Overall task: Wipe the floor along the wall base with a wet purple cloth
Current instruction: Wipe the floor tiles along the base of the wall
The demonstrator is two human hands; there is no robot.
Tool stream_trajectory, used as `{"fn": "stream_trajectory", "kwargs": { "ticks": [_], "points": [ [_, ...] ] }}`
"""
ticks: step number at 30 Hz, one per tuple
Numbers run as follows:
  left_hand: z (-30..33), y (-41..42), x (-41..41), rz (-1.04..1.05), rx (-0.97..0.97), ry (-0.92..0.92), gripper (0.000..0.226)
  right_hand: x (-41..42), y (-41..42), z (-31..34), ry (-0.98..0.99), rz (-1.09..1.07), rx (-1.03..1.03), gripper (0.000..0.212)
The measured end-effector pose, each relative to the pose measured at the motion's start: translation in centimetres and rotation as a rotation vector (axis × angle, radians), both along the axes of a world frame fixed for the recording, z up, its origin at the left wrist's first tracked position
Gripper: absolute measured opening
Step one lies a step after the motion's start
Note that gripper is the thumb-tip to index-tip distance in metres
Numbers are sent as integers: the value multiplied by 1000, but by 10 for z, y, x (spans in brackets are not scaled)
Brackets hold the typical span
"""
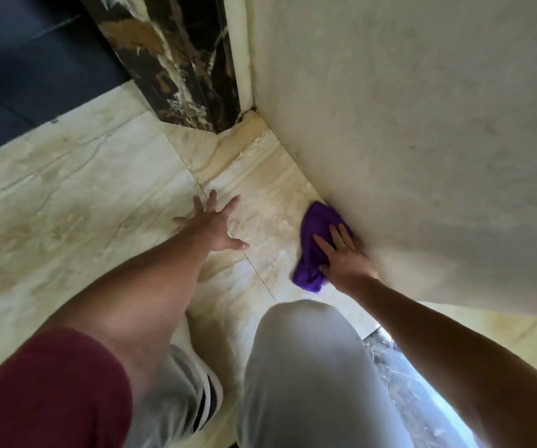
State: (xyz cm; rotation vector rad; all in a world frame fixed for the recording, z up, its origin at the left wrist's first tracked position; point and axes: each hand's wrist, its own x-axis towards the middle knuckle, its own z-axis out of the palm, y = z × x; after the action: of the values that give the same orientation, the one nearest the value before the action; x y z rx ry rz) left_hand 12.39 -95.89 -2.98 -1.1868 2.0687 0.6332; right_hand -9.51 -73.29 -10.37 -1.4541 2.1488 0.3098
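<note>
A crumpled purple cloth (313, 236) lies on the beige marble floor (99, 195), pressed against the base of the cream wall (406, 140) on the right. My right hand (343, 255) lies flat on the cloth's near half, fingers spread over it, and the hand's outer edge touches the wall. My left hand (215, 226) rests open on the floor about a hand's width to the left of the cloth, fingers spread and holding nothing.
A dark marble door frame (183, 59) stands in the far corner beside a cream trim strip. Dark flooring (18, 59) lies beyond it at the upper left. My knees in grey trousers (306, 367) fill the lower middle. A dark stone strip (399, 367) shows at the lower right.
</note>
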Motion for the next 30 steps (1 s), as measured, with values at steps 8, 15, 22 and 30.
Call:
{"fn": "stream_trajectory", "kwargs": {
  "ticks": [8, 15, 22, 30],
  "points": [
    [-68, -30, 4, 4, -190, 27, 133, -8, -128, -22, 60, 119, -83, 78],
    [-97, -48, 18, -83, -289, 215, 126, -3, -224, -30, 98, 154, -140, 74],
    [-126, -36, 17, -105, -378, 292, 128, 1, -297, -32, 121, 169, -119, 75],
    [-128, -34, 40, -49, -369, 263, 130, -2, -345, -27, 118, 170, -91, 77]
  ]
}}
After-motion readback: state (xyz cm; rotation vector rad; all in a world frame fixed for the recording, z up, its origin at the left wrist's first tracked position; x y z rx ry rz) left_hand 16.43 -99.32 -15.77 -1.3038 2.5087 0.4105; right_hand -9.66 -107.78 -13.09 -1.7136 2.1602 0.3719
